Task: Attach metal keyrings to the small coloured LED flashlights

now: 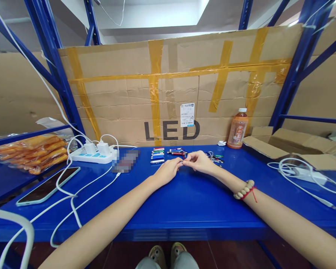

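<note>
My left hand [168, 171] and my right hand [199, 162] meet above the blue shelf top, fingertips pinched together. Between them is a small shiny piece, mostly covered by the fingers and too small to name. Just left of the hands lies a neat row of short coloured metal tubes [157, 155], in red, green, blue and silver. Behind the fingers are several longer pen-like tubes [177, 150], some blue, one dark red, partly hidden by my right hand. A loose pile of slim coloured and silver pieces [216, 157] sits beyond my right wrist.
A power strip [93, 156] with plugged-in chargers, white cables and a phone [49, 185] occupy the left. An orange drink bottle [238, 129] stands at back right, near an open cardboard box [291, 145] and a coiled white cable [308, 175]. Cardboard [123, 104] walls the back.
</note>
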A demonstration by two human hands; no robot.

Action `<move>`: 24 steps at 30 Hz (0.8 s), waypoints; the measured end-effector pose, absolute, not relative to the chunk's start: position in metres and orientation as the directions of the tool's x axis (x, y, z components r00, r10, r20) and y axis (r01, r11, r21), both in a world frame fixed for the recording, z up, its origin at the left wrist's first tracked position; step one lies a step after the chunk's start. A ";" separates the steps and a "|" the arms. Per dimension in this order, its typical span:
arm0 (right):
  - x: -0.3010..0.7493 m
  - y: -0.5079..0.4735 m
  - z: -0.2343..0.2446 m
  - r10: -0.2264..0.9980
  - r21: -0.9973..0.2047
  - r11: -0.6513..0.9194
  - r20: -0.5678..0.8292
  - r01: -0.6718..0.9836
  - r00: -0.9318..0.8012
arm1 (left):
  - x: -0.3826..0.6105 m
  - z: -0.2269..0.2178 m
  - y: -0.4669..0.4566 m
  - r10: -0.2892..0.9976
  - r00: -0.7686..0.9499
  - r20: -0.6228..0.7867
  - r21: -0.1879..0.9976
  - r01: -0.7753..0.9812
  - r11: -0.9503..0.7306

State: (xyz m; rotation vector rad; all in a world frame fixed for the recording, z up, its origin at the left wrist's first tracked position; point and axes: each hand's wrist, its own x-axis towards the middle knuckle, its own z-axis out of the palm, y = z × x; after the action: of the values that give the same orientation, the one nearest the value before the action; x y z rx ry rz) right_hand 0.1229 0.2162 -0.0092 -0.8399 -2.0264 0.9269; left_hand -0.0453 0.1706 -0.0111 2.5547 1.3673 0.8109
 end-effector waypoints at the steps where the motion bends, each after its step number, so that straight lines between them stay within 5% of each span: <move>1: 0.122 0.216 -0.010 0.789 -0.816 0.521 0.348 0.251 -0.507 | -0.046 -0.011 0.171 0.809 0.443 0.388 0.348 0.742 -0.573; 13: 0.118 0.216 -0.010 0.815 -0.819 0.505 0.348 0.273 -0.463 | -0.045 -0.014 0.174 0.841 0.396 0.369 0.312 0.800 -0.513; 24: 0.121 0.219 -0.005 0.803 -0.791 0.531 0.355 0.304 -0.479 | -0.046 -0.015 0.181 0.837 0.364 0.408 0.416 0.742 -0.526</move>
State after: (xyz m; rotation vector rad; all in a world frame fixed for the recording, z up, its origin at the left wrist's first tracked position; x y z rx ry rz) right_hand 0.1206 0.2192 -0.0055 -0.8956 -2.0303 0.8589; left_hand -0.0456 0.1808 -0.0151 2.4575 1.4358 0.8831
